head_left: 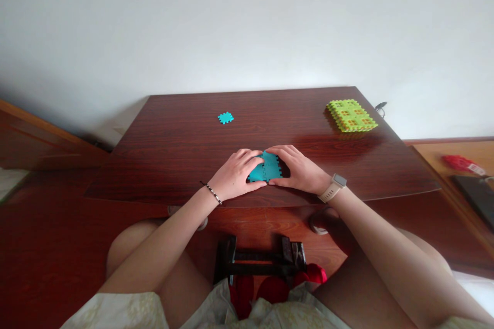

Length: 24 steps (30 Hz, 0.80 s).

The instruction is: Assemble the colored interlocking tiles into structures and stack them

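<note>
My left hand (235,175) and my right hand (297,169) close on a joined pair of teal interlocking foam tiles (267,168) from both sides, near the table's front edge. The fingers of both hands cover parts of the tiles. A single small teal tile (225,117) lies flat farther back on the dark reddish wood table (173,151). At the back right sits a stack of lime-green tiles with orange square cut-outs (350,115), well beyond my right hand.
A light wristwatch (332,187) is on my right wrist and a beaded bracelet (212,193) on my left. A white wall (247,20) stands behind the table. A lower wooden surface at right holds a red item (459,163) and a dark tablet-like slab (476,198). A dark wooden stand (258,259) sits below, between my knees.
</note>
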Motion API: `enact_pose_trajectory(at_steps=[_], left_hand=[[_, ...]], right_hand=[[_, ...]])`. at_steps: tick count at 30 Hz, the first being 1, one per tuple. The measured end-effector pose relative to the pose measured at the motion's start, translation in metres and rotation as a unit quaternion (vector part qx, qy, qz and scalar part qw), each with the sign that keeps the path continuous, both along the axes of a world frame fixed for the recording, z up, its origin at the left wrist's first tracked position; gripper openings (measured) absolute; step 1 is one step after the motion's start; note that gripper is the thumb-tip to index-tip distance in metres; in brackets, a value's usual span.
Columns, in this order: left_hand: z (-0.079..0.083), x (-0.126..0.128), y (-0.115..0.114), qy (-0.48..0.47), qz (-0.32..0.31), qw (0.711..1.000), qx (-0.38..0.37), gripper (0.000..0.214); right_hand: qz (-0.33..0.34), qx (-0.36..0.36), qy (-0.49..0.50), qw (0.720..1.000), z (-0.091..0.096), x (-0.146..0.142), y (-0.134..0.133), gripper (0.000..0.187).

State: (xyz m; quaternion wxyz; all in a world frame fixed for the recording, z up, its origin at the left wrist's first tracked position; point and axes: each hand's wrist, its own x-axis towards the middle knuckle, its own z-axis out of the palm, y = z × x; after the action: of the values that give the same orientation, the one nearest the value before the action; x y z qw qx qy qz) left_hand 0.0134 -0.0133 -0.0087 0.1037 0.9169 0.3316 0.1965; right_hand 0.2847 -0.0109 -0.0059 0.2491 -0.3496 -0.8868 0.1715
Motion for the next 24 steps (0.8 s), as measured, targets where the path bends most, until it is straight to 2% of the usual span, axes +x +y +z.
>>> enact_pose_trajectory(at_steps=[9, 24], left_hand=[[-0.0007, 0.0000, 0.0004, 0.007, 0.000, 1.000, 0.010, 0.053], [-0.0005, 0.0006, -0.0001, 0.010, 0.003, 1.000, 0.013, 0.051]], right_hand=[[-0.007, -0.004, -0.037, 0.999, 0.0012, -0.0006, -0.0044, 0.065], [0.002, 0.009, -0.044, 0.999, 0.0009, -0.0012, -0.0038, 0.062]])
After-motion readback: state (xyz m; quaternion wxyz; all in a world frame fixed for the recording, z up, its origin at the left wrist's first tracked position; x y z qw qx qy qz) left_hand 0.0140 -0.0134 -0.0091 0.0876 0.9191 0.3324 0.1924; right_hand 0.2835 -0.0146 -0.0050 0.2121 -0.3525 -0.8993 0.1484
